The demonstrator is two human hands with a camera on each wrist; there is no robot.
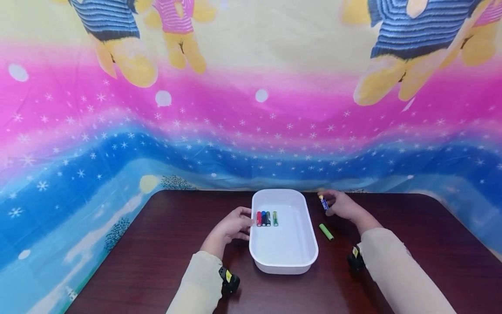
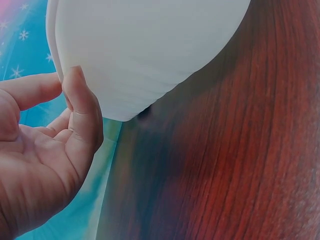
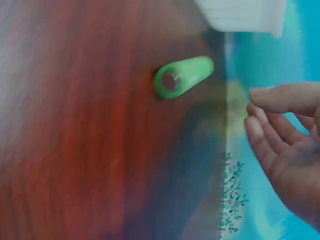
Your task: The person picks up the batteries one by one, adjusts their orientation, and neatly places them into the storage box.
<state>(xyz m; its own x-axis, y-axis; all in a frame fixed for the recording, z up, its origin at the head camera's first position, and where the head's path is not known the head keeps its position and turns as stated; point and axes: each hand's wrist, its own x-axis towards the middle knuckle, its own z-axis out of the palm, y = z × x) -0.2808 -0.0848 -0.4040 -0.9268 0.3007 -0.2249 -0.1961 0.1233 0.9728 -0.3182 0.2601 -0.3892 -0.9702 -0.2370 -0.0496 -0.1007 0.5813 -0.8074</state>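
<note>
A white plastic tray (image 1: 283,248) stands on the table, and my left hand (image 1: 234,226) pinches its left rim between thumb and finger, as the left wrist view shows close up. Lying side by side in the tray are a red battery (image 1: 259,219), a blue one (image 1: 263,219) and a dark one (image 1: 268,219). A green-and-yellow battery (image 1: 275,219) lies slightly apart from them. Right of the tray, my right hand (image 1: 342,205) holds a blue battery (image 1: 323,203) with a pale end by its fingertips. The right wrist view mostly hides that battery behind the fingers.
A light green battery (image 1: 326,232) lies on the table between the tray and my right forearm. The dark wooden table (image 1: 164,261) ends at the back against a printed cloth (image 1: 243,144). Each wrist wears a small black camera.
</note>
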